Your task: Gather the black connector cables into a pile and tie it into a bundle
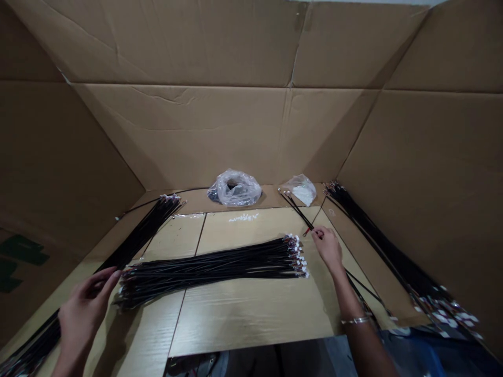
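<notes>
A bundle of black cables (220,262) lies across the middle of the table, its white connectors pointing right. At the bundle's left end, my left hand (86,303) has thumb and forefinger pinched together on the end of a cable; the exact grip is small in view. Farther right, my right hand (328,247) is closed around a few black cables (299,209), which reach away toward the back with white connectors at their far ends. A small red piece shows beside those fingers.
Another bundle of black cables (135,235) runs along the left side, and a third bundle (377,251) along the right. At the back sit a clear plastic bag with a ring-shaped roll (236,188) and a bag of white parts (302,191). Tall cardboard walls (220,131) enclose the table.
</notes>
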`<state>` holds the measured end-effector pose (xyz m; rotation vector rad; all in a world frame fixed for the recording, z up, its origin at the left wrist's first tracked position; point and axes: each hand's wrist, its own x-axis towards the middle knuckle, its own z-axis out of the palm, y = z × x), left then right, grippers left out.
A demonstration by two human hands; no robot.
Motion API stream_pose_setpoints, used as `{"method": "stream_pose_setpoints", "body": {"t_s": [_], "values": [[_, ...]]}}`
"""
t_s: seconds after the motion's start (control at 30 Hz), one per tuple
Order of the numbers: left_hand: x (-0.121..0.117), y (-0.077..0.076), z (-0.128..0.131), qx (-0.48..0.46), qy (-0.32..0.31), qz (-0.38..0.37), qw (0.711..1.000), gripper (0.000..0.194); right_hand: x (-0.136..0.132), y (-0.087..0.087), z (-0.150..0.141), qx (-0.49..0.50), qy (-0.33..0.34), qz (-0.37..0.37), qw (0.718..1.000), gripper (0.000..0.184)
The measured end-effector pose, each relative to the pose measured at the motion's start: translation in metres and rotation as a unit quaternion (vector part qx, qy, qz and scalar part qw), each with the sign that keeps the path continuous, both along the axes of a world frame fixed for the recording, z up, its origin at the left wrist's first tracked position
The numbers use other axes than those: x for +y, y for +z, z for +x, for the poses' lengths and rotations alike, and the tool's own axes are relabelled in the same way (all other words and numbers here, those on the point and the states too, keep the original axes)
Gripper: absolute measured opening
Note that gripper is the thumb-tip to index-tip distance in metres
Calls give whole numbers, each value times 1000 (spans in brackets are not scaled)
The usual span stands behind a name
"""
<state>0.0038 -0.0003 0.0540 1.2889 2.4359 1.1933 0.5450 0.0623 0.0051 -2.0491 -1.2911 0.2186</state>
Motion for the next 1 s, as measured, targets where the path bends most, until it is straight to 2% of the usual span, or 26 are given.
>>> {"method": "stream_pose_setpoints", "body": {"t_s": [0.07,0.13,0.27,0.4,0.57,0.7,0.83,0.87,0.93,1.0], "values": [[-5,-4,8,56,6,33,998,46,4,1,9,-56,-12,-67,996,11],[-12,-8,20,116,-10,84,990,50,6,0,12,-94,-13,-95,991,12],[-27,-19,48,179,-114,155,965,53,11,-6,7,-121,-9,-90,988,17],[-34,-25,69,154,-180,137,962,45,17,-7,2,-85,-17,-68,994,14],[-34,-26,77,110,-198,115,967,42,23,6,8,6,-9,-11,1000,20],[-32,-23,74,128,-201,133,962,43,27,40,27,107,26,68,992,17],[-30,-15,78,137,-225,145,954,40,22,94,41,229,74,183,953,26],[-29,-13,81,128,-232,143,954,39,19,107,39,261,90,210,938,28],[-27,-7,92,93,-247,137,955,40,11,129,28,373,145,283,872,30],[-24,1,107,41,-281,116,952,42,1,141,7,440,173,313,824,29]]}}
